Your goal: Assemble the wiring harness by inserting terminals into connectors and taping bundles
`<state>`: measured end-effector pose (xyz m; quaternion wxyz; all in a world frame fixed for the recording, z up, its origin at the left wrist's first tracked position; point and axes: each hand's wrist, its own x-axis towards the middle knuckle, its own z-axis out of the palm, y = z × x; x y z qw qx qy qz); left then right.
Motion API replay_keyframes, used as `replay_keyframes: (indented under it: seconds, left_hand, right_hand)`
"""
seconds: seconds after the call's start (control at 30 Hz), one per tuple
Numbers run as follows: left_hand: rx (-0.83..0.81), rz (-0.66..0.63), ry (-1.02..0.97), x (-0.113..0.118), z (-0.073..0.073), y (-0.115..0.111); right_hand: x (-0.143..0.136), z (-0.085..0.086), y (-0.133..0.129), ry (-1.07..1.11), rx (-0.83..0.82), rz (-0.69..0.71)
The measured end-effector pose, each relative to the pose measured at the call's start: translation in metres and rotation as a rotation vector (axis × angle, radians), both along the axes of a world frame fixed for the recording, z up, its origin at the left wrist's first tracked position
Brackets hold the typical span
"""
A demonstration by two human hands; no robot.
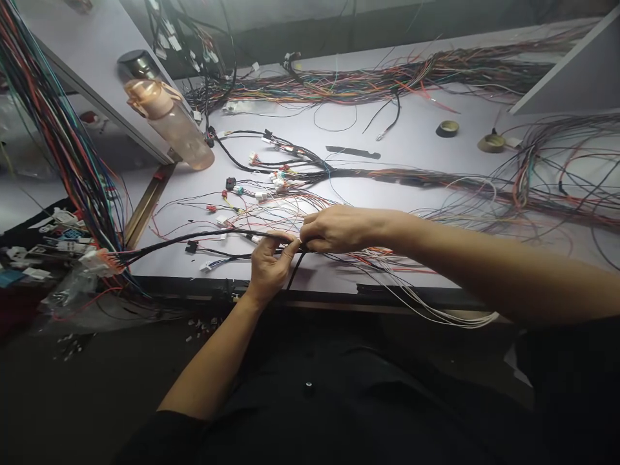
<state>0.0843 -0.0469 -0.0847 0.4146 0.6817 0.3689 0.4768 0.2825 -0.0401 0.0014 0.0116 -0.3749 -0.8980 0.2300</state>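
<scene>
A black-wrapped cable [194, 237] arches from a white connector [99, 261] at the left into my left hand [272, 261], whose fingers and thumb are closed round it. My right hand [327, 229] is pinched on the same cable just to the right, its fingertips almost touching my left thumb. What lies between the right fingertips is too small to tell. Below the hands a thin black strand hangs toward the table edge. Loose white wires [426, 303] run out under my right forearm and droop over the edge.
Behind the hands, a wire harness [358, 173] with several connectors crosses the white table. A bottle [169, 123] leans at the left near hanging wires [62, 129]. Two tape rolls [447, 128] [491, 143] and a dark flat blade-like strip [353, 152] lie farther back, before a long wire bundle [339, 87].
</scene>
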Motion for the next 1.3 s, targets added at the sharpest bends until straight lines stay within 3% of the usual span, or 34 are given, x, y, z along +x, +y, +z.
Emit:
replay_keyframes:
  seconds: [0.2, 0.37, 0.47, 0.57, 0.67, 0.73, 0.87, 1.0, 1.07, 1.2, 1.3]
  left_hand:
    - [-0.078, 0.011, 0.046, -0.005, -0.01, 0.003]
    - [-0.073, 0.015, 0.063, -0.007, -0.012, 0.009]
    - [-0.074, 0.025, 0.016, -0.006, -0.011, 0.007]
    - [-0.077, -0.041, -0.002, -0.005, -0.01, 0.002]
    - [-0.115, -0.008, -0.071, -0.004, -0.01, -0.001]
    - [-0.151, 0.02, -0.128, -0.004, -0.01, -0.001]
    - [-0.205, 0.015, -0.155, -0.004, -0.008, 0.0]
    - [-0.261, -0.031, -0.191, -0.004, -0.004, -0.001]
    - [-0.234, -0.009, -0.182, -0.004, -0.004, -0.001]
    - [-0.166, 0.067, -0.124, -0.006, -0.005, 0.0]
    - [-0.179, 0.078, -0.101, -0.006, -0.006, 0.0]
  right_hand:
    - [-0.011, -0.021, -0.006, -0.154, 0.212, -0.1]
    - [-0.024, -0.036, -0.011, -0.202, 0.27, -0.165]
    - [-0.03, -0.032, -0.008, -0.228, 0.262, -0.24]
    - [-0.029, -0.018, 0.003, -0.305, 0.276, -0.437]
    - [-0.013, -0.003, 0.016, -0.3, 0.376, -0.517]
    - [0.008, -0.002, 0.024, -0.285, 0.432, -0.586]
    - [0.064, -0.028, 0.029, -0.258, 0.492, -0.814]
    - [0.087, -0.055, 0.015, -0.145, 0.515, -0.771]
    - [0.071, -0.055, -0.002, -0.084, 0.555, -0.744]
    - [0.002, -0.047, -0.047, 0.145, 0.627, -0.604]
    - [-0.042, -0.052, -0.072, 0.17, 0.613, -0.665]
